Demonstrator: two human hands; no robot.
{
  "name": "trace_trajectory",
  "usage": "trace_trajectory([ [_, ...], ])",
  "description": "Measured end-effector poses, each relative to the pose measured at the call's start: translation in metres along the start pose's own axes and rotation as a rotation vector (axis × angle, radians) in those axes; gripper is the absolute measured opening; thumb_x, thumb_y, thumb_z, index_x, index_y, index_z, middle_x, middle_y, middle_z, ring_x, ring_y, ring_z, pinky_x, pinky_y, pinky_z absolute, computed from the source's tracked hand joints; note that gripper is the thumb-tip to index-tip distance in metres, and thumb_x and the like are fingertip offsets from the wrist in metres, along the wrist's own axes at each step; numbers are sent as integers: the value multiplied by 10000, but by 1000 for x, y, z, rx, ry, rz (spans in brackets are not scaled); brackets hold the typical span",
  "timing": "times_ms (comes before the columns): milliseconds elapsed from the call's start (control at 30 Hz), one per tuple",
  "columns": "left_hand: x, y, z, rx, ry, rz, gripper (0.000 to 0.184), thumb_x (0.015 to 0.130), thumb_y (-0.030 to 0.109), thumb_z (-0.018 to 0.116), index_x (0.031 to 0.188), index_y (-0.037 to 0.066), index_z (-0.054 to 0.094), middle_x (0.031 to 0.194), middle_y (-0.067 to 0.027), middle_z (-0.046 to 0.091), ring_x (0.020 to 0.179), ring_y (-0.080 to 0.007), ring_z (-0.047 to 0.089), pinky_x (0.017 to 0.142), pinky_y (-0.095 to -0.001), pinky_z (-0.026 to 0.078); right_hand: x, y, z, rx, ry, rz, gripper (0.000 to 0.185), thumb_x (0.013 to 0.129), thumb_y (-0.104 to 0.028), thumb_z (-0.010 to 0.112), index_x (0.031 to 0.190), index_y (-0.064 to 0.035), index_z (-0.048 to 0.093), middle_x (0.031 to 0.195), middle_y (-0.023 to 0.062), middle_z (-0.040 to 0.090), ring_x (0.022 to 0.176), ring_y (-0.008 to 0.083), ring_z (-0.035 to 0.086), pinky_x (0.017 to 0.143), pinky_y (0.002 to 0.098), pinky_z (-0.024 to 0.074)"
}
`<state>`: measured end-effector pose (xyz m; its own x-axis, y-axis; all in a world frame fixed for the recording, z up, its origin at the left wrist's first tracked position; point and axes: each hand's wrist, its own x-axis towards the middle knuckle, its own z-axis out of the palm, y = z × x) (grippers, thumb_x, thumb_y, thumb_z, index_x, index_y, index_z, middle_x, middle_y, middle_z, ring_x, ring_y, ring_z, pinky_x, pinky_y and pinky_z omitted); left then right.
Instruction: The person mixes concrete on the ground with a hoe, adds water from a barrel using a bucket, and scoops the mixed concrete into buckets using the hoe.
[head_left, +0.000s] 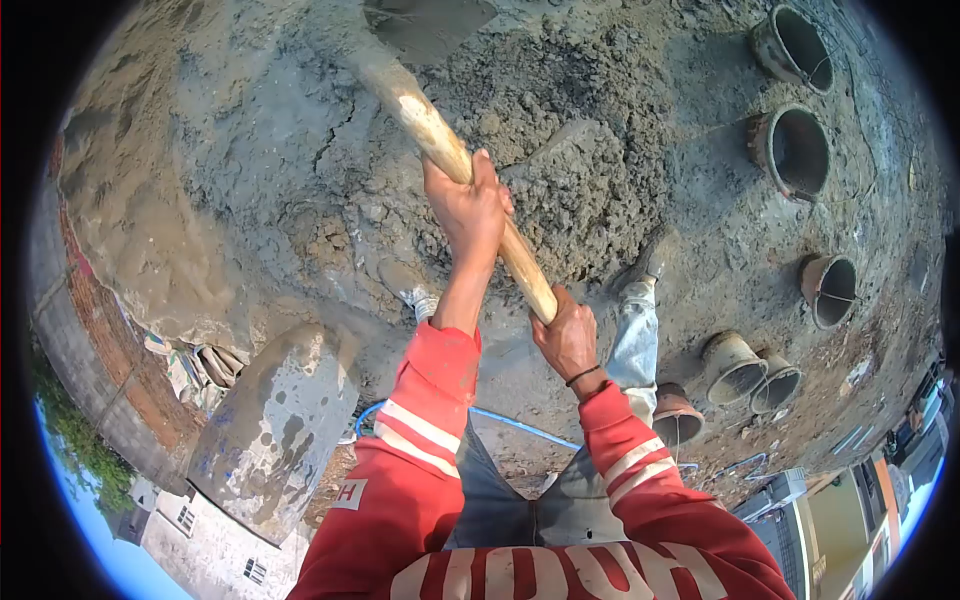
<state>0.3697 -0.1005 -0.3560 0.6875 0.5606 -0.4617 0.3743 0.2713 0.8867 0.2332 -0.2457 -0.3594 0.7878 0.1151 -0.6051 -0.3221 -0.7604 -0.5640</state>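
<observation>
Mud (610, 200) is spreading beneath the wooden handle (428, 127), which is slanting in front of us. Our left hand (468, 210) is clasping its middle and our right hand (570, 335) its near end, each grip wrapping firmly around the wood, while buckets (762, 152) are sitting to our right.

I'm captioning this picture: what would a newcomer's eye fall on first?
First, the wooden handle slanting across the upper middle, gripped by the left hand partway along and the right hand at its near end. Then the red top at the bottom, and the buckets curving down the picture's right side.
</observation>
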Motion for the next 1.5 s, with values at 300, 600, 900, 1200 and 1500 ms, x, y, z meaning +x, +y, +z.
trace_trajectory([
  [300, -16, -251, -14, 796, -269, -690, 101, 817, 57, 581, 839, -38, 552, 584, -103, 566, 447, -236, 581, 408, -396, 484, -48, 13, 10, 583, -310, 681, 252, 866, -202, 639, 845, 42, 578, 634, 106, 591, 529, 233, 600, 477, 374, 489],
  [600, -47, -131, 11, -99, 39, -956, 131, 876, 69, 651, 895, 22, 530, 716, -62, 540, 552, -184, 563, 515, -377, 515, -99, 23, -162, 159, -479, 169, 362, 834, -226, 645, 999, 71, 518, 726, 304, 615, 762, 503, 624, 721, 509, 509],
  [900, -86, -73, 126, -96, 22, -429, 162, 862, 7, 645, 907, 38, 492, 642, -12, 465, 492, -134, 464, 500, -329, 453, -55, 225, -103, 49, -92, -60, 212, 769, -202, 669, 903, -79, 559, 687, 203, 625, 690, 444, 622, 633, 532, 492],
  [1200, 28, -110, 160, 382, -289, -81, 149, 893, 79, 599, 882, -19, 487, 624, -55, 507, 440, -140, 498, 386, -309, 420, 4, 111, 2, 423, 147, 166, 225, 798, -159, 673, 953, -25, 579, 790, 270, 639, 791, 482, 617, 686, 539, 490],
  [1500, -86, -215, 11, 869, -216, -526, 159, 828, 100, 629, 915, -17, 563, 597, -104, 586, 437, -197, 585, 381, -333, 471, -174, 76, 72, 455, 9, 544, 192, 800, -142, 682, 848, 14, 581, 687, 240, 602, 646, 394, 644, 596, 450, 490],
])
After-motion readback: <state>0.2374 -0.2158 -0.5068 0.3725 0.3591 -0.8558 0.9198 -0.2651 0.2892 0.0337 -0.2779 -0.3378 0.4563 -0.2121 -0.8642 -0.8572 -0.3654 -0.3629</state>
